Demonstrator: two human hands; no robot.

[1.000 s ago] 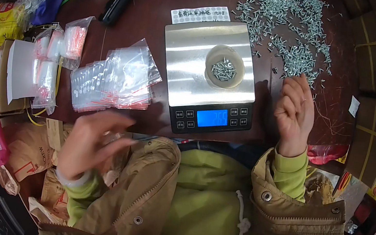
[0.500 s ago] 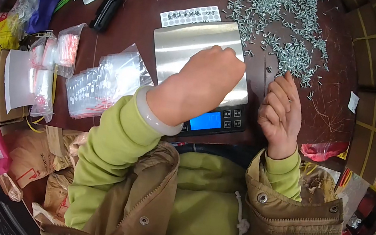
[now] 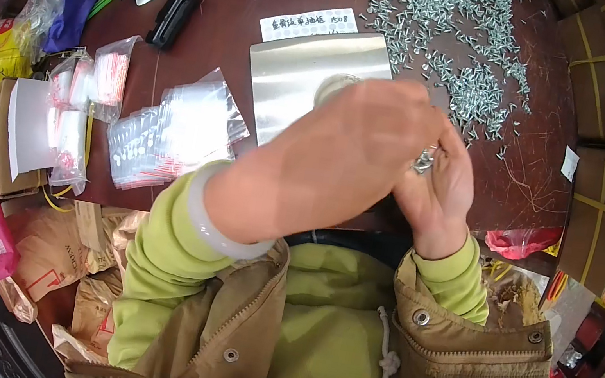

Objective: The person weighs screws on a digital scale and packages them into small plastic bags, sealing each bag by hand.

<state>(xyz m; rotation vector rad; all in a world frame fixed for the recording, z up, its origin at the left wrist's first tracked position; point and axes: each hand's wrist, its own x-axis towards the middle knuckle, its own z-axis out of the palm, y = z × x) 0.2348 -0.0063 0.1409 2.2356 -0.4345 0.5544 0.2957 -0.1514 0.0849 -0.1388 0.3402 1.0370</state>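
Note:
My left hand [image 3: 367, 132], with a pale bracelet at its wrist, reaches across the digital scale [image 3: 280, 79], back upward. Its curled fingertips meet my right hand [image 3: 449, 185] and are mostly hidden; what they grip I cannot make out. My right hand is cupped palm up, holding a few silver screws [image 3: 423, 161] in its partly closed fingers. On the steel scale plate a pale round rim [image 3: 334, 87] shows behind my left hand; I cannot tell what it belongs to. The scale's display is covered by my left arm. Beyond both hands lies a large spread of loose screws [image 3: 463, 24].
A handwritten label sheet [image 3: 309, 24] lies behind the scale. Clear zip bags [image 3: 177, 133] are stacked to the left, near a black tool-like object [image 3: 171, 16] and a white box [image 3: 31, 130]. Cardboard boxes [image 3: 599, 212] tied with yellow straps line the right side.
My left hand has moved right and slightly down from above the scale to meet my right hand. The right hand has turned its palm up, showing screws. The scale's blue display has become covered.

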